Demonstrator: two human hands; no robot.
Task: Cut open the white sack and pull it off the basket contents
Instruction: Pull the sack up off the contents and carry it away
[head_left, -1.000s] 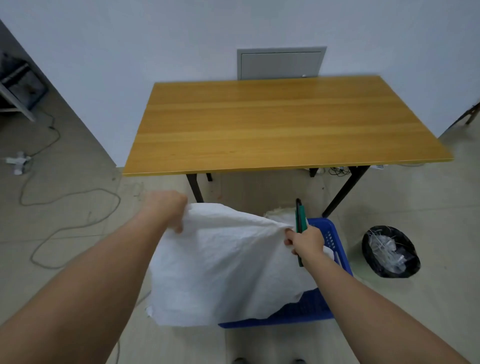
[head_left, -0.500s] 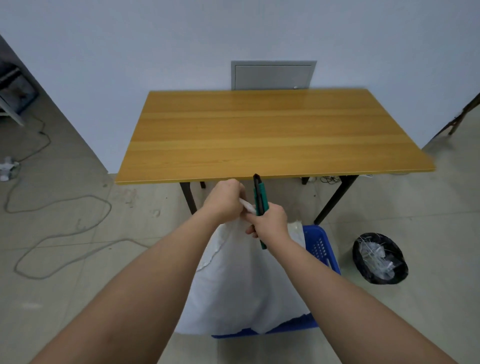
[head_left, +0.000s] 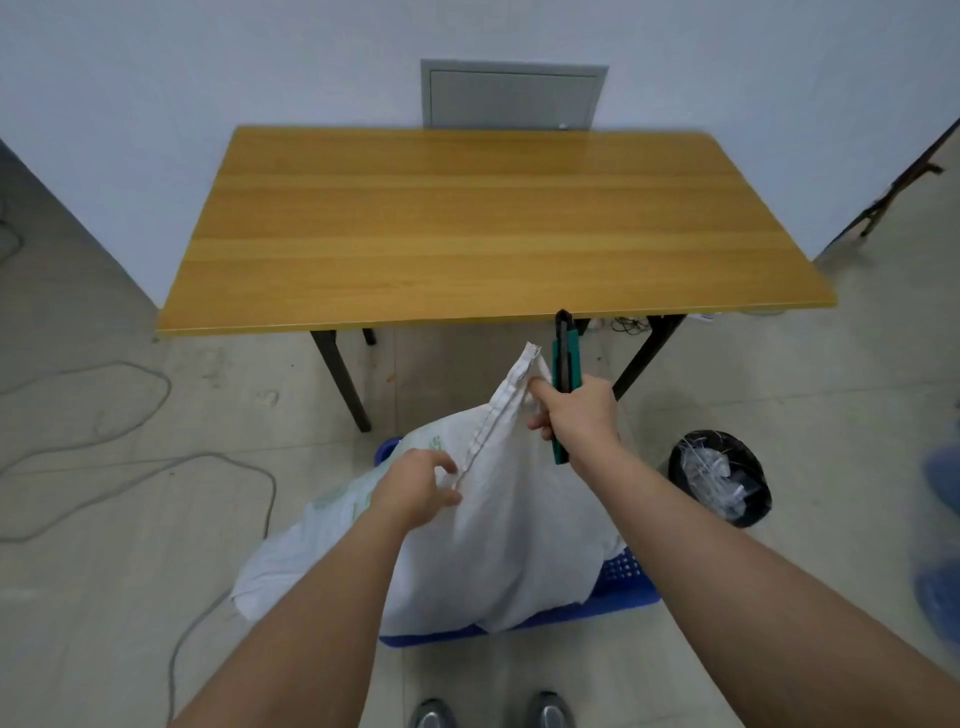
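Hands: our left hand (head_left: 415, 488) pinches the sack's seam; our right hand (head_left: 576, 410) grips its corner plus green cutter (head_left: 563, 358)
Sack: white sack (head_left: 498, 535) hangs between them over the blue basket (head_left: 618, 597)

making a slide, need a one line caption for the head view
Right hand holds a green cutter and the white sack corner up; left hand pinches its seam above the blue basket.

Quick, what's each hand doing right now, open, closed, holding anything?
Left hand: closed, pinching the stitched seam of the white sack.
Right hand: closed around the green utility knife and the sack's top corner.
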